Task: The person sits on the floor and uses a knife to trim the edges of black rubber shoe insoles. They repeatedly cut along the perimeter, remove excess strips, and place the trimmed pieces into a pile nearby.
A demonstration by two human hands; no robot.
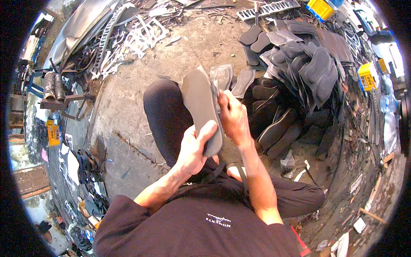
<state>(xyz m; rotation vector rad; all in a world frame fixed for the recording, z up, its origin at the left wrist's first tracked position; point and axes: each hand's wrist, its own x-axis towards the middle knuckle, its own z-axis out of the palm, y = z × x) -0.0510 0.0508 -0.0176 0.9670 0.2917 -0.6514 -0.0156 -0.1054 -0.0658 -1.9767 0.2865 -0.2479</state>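
Worn concrete floor (124, 100), white scrap (144, 36) far left, dark sole pile (280, 132) right. Grey sole (199, 98) between hands: left hand (192, 150) clamps near end; right hand (233, 115) curled at right edge, hold unclear.

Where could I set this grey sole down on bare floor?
For that sole, mostly bare floor lies left of the raised knee, and ahead, between the white scraps and the pile of dark soles. The right is crowded with that pile; the far left is cluttered too.
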